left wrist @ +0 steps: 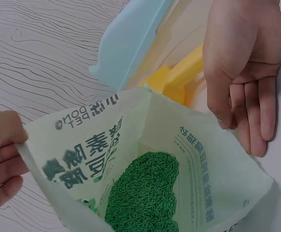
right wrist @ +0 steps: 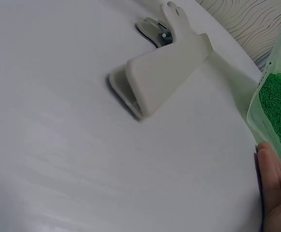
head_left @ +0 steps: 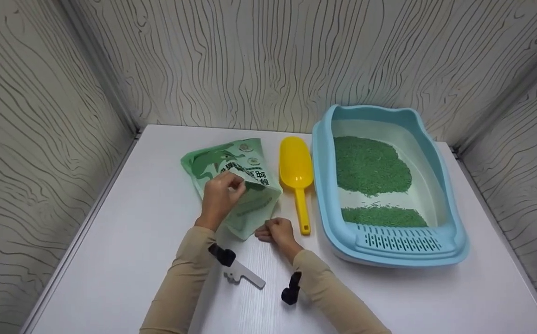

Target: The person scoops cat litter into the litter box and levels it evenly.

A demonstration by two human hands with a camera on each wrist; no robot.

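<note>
Left of the yellow scoop [head_left: 295,162] on our white surface [head_left: 110,208], we've got the green bag [head_left: 254,209], mouth open, green pellets [left wrist: 145,193] inside. Our left grip [head_left: 222,195] is pinching its rim and our right grip [head_left: 280,232] pinches the edge opposite. We've also got 1 grey clip [right wrist: 171,72] nearby, plus a blue tray [head_left: 325,185] right of the scoop with 2 green heaps [head_left: 370,164] in it.

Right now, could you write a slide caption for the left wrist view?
Left hand pinches an open bag of green pellets, with a yellow scoop beside it.
</note>
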